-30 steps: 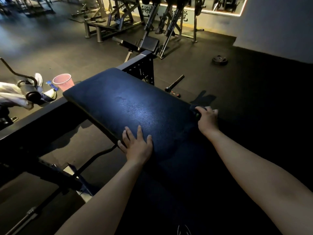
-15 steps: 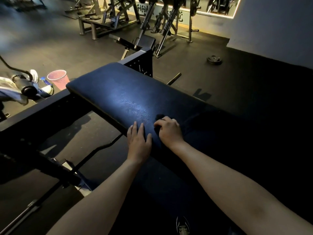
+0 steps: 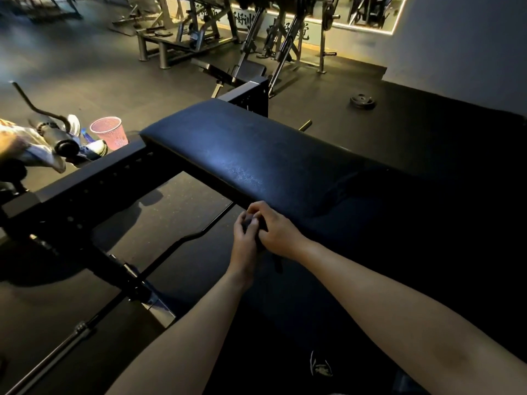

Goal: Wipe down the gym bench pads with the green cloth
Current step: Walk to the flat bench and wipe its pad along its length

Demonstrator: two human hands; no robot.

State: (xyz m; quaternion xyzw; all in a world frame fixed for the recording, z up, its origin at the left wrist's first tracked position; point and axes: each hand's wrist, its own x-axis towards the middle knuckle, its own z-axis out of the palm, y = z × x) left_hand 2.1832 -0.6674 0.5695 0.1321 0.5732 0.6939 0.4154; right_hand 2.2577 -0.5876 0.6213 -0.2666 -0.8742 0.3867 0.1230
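A long dark padded bench pad (image 3: 256, 155) runs from the centre toward the right, where it falls into deep shadow. Just off its near edge my left hand (image 3: 245, 238) and my right hand (image 3: 276, 229) meet. Both hold a dark bunched cloth (image 3: 252, 223) between them, and a strip of it hangs down below my right hand. The cloth looks nearly black in this dim light. My fingers curl round it, and most of the cloth is hidden inside the two hands.
A black steel frame beam (image 3: 94, 178) crosses at the left, with a barbell (image 3: 171, 252) on the floor below. A pink bin (image 3: 109, 132) and a lying person's legs (image 3: 31, 146) are at the far left. A weight plate (image 3: 362, 101) lies beyond; machines (image 3: 256, 38) stand behind.
My right hand slid the cloth leftward across the pad from its far edge to the near edge. My left hand left the pad surface and now grips the cloth too.
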